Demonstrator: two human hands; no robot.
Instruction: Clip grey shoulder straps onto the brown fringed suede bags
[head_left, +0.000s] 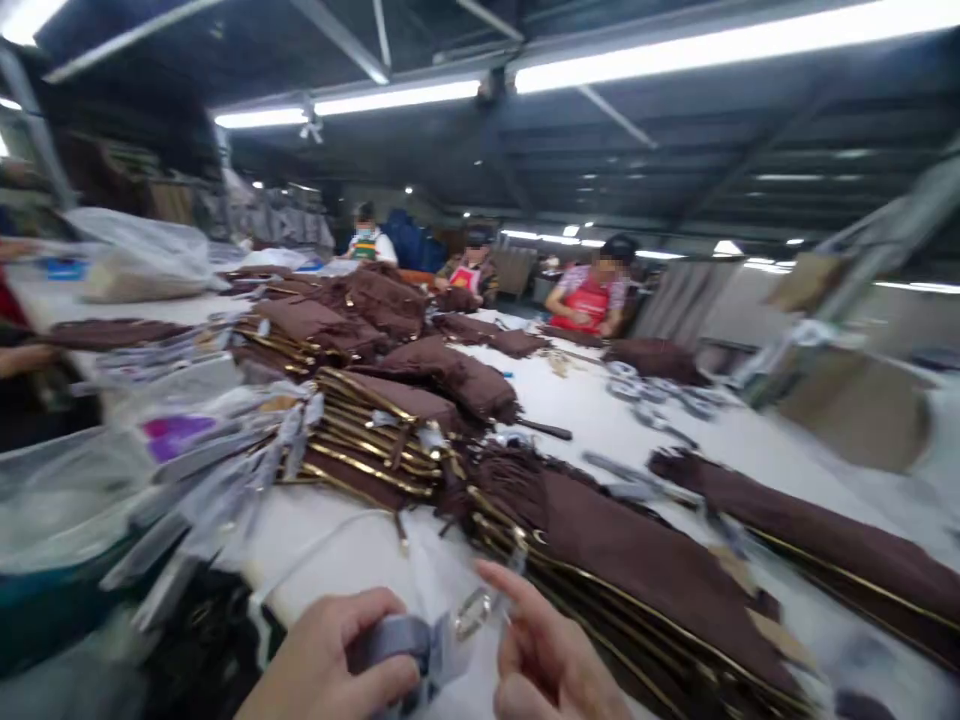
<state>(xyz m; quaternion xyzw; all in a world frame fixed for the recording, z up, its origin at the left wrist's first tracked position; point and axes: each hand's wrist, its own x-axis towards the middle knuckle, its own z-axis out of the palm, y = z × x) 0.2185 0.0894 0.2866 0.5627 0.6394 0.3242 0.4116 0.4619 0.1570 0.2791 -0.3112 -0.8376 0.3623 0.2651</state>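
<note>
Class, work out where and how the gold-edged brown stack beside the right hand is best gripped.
Probably by the gold-edged long side of the brown stack, coming from the near left and clamping all layers from above and below. The layered edges face that way; the fabric looks soft and might sag, so a broad hold seems safer.

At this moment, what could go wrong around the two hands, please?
The small shiny ring-like piece between the left hand and right hand might drop and get lost. The grey roll in the left hand could slip. The stack of brown pieces beside the right hand might slide if bumped.
</note>
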